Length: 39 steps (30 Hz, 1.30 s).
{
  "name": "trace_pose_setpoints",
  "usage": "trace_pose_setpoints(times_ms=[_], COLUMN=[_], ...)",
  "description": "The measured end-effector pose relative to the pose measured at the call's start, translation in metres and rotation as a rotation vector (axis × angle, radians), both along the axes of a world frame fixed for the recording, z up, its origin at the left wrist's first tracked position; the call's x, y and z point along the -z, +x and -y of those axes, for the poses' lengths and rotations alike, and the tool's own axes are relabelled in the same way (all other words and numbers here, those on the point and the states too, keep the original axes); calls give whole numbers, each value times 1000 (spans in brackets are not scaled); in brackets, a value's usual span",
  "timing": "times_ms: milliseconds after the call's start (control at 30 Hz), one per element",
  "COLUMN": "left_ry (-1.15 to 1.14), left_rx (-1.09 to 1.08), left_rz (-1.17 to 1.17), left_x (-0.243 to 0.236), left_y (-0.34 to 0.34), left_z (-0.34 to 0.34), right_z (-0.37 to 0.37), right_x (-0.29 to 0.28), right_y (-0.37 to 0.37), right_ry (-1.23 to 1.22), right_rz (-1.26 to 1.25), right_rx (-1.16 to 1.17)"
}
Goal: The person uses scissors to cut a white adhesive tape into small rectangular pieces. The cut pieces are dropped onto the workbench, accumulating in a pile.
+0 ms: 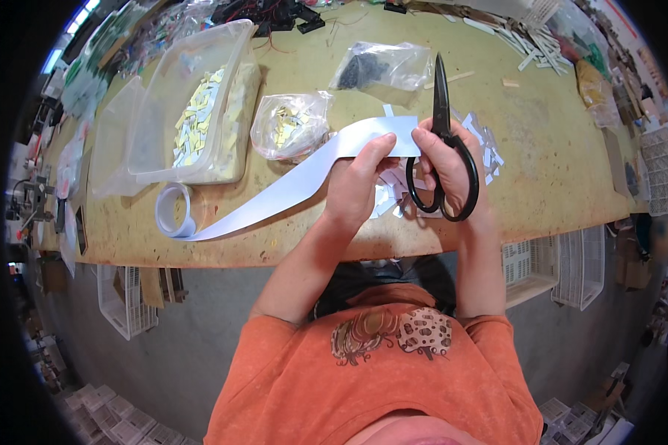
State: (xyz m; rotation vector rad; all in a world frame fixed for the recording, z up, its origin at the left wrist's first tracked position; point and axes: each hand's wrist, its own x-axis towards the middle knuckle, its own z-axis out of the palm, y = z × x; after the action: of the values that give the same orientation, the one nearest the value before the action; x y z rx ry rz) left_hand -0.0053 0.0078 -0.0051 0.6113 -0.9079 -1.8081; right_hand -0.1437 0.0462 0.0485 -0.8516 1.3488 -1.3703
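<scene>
A long white paper strip (297, 176) runs from a roll (174, 211) standing on the table's left front up to both hands. My left hand (360, 174) grips the strip near its free end, thumb on top. In my right hand (453, 167) is a pair of black scissors (441, 104), blades pointing away from me and appearing closed. The right thumb and a finger are at the strip's end edge, seemingly touching it. Below the hands lies a pile of small cut white pieces (486, 148), partly hidden by the hands.
A clear plastic bin (237, 137) with many yellow and white pieces stands left, beside a clear bag (289, 126) of similar pieces. Farther back lies a bag with dark small parts (382, 65). White strips (534, 44) are heaped at the back right. Crates (531, 274) sit below the table edge.
</scene>
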Motion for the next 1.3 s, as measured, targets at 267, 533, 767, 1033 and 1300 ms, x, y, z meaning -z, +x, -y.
trace_pose_setpoints(times_ms=[267,533,767,1033,1300], left_ry=[95,-1,-21,-20,-8], left_rx=[-137,-209,-87,-75,-20], left_rz=[-33,42,54,52,30], left_x=[-5,-5,8,-1,4], left_y=[1,-1,2,1,5], left_z=[3,5,8,4,5], right_z=[-27,-46,-41,-39,-38], right_x=[20,24,25,22,20], right_y=[-4,12,16,17,18], right_ry=[64,19,9,1,19], right_rz=[-109,-590,-705,-731,-754], right_rx=[-151,-166,-154,-162,-168])
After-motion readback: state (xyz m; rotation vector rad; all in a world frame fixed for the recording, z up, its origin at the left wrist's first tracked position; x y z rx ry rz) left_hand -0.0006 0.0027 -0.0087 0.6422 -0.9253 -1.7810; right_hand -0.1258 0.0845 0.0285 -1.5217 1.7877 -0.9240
